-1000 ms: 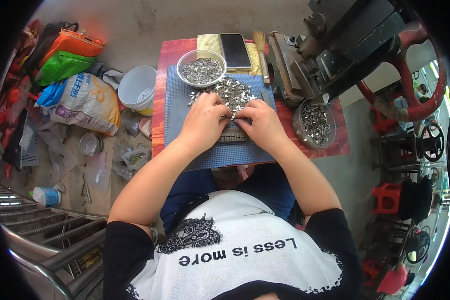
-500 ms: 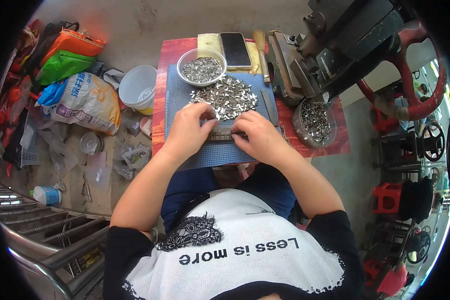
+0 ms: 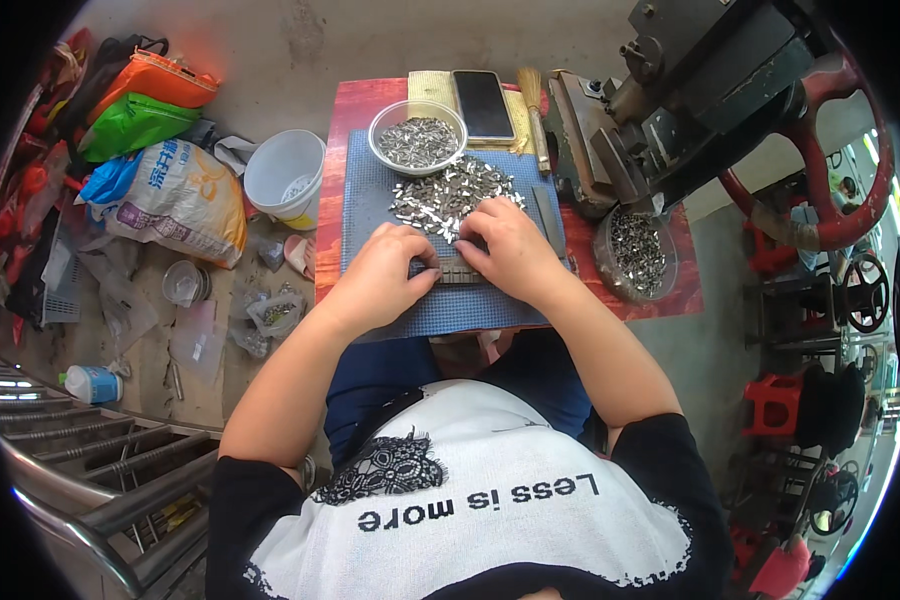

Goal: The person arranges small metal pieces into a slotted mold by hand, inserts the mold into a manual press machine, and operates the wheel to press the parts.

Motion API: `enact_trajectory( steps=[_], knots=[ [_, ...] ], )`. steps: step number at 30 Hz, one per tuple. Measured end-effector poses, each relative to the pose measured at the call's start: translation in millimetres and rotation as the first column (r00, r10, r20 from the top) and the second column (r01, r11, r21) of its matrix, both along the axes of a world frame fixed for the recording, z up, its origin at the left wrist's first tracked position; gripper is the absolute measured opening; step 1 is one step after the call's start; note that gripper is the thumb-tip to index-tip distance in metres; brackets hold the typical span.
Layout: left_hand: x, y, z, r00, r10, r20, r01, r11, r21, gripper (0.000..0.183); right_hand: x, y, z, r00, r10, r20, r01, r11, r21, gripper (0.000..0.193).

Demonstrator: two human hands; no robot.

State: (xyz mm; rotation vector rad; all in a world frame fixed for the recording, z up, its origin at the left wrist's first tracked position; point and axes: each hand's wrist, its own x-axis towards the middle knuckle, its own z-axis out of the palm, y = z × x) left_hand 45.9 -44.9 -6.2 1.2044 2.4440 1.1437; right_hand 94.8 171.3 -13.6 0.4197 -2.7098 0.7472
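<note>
A narrow slotted metal block lies across a blue ribbed mat, partly covered by my hands. My left hand is at the block's left end, its thumb and fingertips drawn together; whatever they hold is too small to make out. Over the near edge of a heap of small metal pins is my right hand, fingers curled in toward the thumb. Its fingertips are close to the pins, and what is between them is hidden. Behind the heap stands a clear round tub filled with similar pins.
A phone and a straw brush lie at the back. A flat metal strip is on the mat's right. To the right are a press and another tub of pins. A white bucket stands left.
My right hand has moved from the block's right end up to the near edge of the pins. My left hand has come slightly nearer me. The whole view has shifted a little.
</note>
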Motion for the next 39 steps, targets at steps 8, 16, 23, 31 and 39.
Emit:
enact_trajectory(
  steps=[8, 16, 23, 31, 39],
  knots=[
    [-7.9, 9.6, 1.9, 0.949, 0.191, 0.252, -0.202, 0.979, 0.017, 0.013, 21.0, 4.2, 19.4, 0.973, -0.086, 0.214, 0.149, 0.942, -0.301, 0.018],
    [-13.7, 35.9, -13.7, 0.963, 0.264, 0.061, -0.268, 0.961, 0.065, 0.013, 37.4, -8.4, 6.5, 0.994, -0.020, 0.106, 0.054, 0.946, -0.321, 0.013],
    [-10.2, 34.4, -18.7, 0.978, 0.192, -0.080, -0.184, 0.977, 0.105, 0.013, 41.1, 0.9, 4.5, 0.995, 0.005, 0.103, 0.022, 0.965, -0.260, 0.012],
    [-7.6, 27.9, -10.6, 0.975, 0.214, -0.055, -0.202, 0.963, 0.177, 0.013, 38.7, -5.8, 4.2, 0.993, -0.016, 0.118, 0.048, 0.959, -0.278, 0.010],
    [1.4, 10.3, 6.8, 0.974, 0.179, 0.140, -0.197, 0.972, 0.127, 0.011, 8.2, 2.7, 8.0, 0.994, -0.106, -0.006, 0.104, 0.984, -0.146, 0.014]
  ],
)
